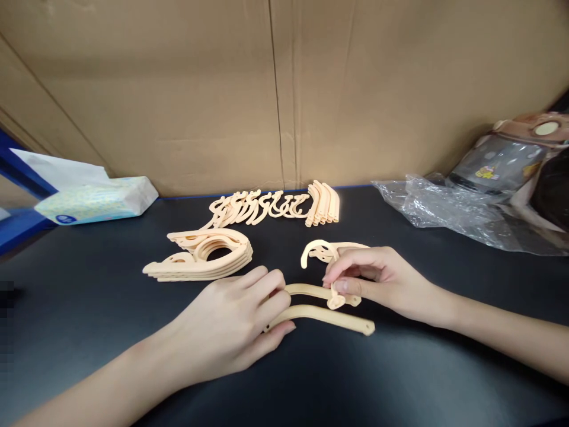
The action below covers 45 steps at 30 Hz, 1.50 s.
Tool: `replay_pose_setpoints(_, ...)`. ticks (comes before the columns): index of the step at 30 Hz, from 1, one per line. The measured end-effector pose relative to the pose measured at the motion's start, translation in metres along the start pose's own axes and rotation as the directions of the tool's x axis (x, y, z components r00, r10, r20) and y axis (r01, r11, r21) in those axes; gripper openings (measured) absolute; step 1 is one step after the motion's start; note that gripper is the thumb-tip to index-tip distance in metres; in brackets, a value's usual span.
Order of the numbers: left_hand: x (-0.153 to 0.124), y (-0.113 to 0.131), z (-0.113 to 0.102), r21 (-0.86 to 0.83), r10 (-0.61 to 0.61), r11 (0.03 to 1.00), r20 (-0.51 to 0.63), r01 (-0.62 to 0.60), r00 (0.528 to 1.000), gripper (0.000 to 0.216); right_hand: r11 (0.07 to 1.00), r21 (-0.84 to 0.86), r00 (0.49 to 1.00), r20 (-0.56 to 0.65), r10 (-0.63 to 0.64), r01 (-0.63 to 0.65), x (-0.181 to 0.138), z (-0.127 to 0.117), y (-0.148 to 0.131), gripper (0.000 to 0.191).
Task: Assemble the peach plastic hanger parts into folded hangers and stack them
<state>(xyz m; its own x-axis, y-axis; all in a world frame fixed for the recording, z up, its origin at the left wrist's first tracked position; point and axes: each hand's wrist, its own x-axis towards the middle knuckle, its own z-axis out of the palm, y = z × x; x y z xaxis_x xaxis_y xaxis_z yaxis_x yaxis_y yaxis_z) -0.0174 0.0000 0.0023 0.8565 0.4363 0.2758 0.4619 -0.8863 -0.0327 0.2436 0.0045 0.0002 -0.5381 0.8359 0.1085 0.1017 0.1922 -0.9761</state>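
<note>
Hanger arms (324, 317) sit pinched in my left fingers (262, 284); my right fingers (351, 264) grip the hook piece (313, 246). A tissue (57, 172) pokes from its pack (95, 200); my fingers hide the arm ends.

Even light, soft glare (edges warped)

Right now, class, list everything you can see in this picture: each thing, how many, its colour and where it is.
curved arms: two, peach, front centre of table
hook piece: one, peach, held just right of centre
flat stack: one pile, peach, left of centre
row of hooks: too many to count, peach, back centre
bundle of arms: one, peach, right end of that row
tissue pack: one, white and blue, back left
plastic bag: one, clear, back right
jug: one, grey with brown lid, far right
cardboard: brown, behind
table: one, black
left hand: grip on the curved arms' left ends
right hand: grip on the hook piece
</note>
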Motion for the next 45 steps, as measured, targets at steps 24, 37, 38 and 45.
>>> replay_pose_setpoints(24, 0.007, 0.004, -0.011, -0.908, -0.526, 0.169, 0.246, 0.384, 0.814, 0.015, 0.993, 0.105, 0.998, 0.014, 0.060, -0.061, 0.005, -0.002, 0.011, 0.010)
replay_pose_setpoints(37, 0.007, 0.021, -0.018, -0.662, -0.422, 0.637, 0.128, 0.394, 0.898, 0.026, 0.967, 0.211, 0.990, 0.025, 0.139, -0.141, 0.009, -0.004, 0.010, 0.008)
replay_pose_setpoints(38, 0.005, 0.020, -0.016, -0.574, -0.367, 0.748, 0.059, 0.333, 0.928, 0.022, 0.965, 0.214, 0.989, 0.027, 0.148, -0.150, 0.009, -0.004, 0.010, 0.009)
replay_pose_setpoints(45, -0.004, 0.017, -0.004, -0.049, -0.079, 0.996, -0.194, 0.071, 0.978, 0.018, 0.960, 0.228, 0.987, 0.019, 0.161, -0.161, 0.009, -0.004, 0.009, 0.010)
